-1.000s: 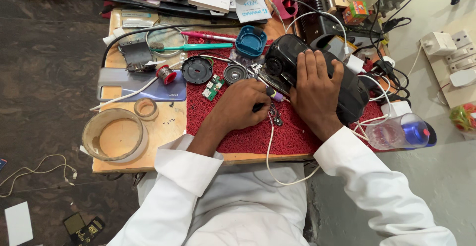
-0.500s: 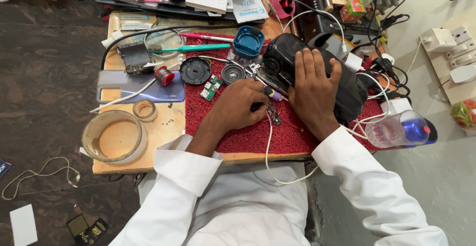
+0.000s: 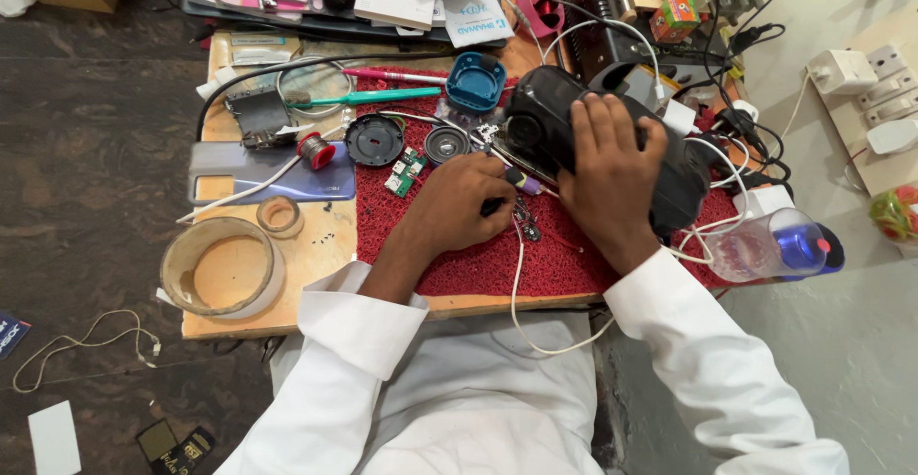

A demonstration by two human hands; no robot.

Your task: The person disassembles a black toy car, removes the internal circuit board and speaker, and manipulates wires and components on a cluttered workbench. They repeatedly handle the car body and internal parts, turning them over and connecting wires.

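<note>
A black portable speaker (image 3: 559, 116) lies opened on a red mat (image 3: 497, 265) on a small wooden table (image 3: 316, 265). My right hand (image 3: 607, 183) lies flat on top of the speaker and steadies it. My left hand (image 3: 464, 202) grips a thin tool with a purple handle (image 3: 529, 184), its tip pointing into the speaker's open end. A white cable (image 3: 516, 284) runs from that spot off the table's front edge. A round black speaker part (image 3: 374, 138), a small driver (image 3: 445, 145) and a green circuit board (image 3: 405, 171) lie just left of my hands.
A wide tape ring (image 3: 222, 266) and a small tape roll (image 3: 280, 215) sit at the table's left. A phone (image 3: 273, 174), a blue part (image 3: 475, 81), a green tool (image 3: 373, 98), a clear bottle with blue cap (image 3: 779, 245) and tangled cables (image 3: 736, 140) surround the mat. Wall sockets (image 3: 865, 88) are at right.
Both hands stay on the speaker and tool. The left hand has shifted only slightly; the view moved a little.
</note>
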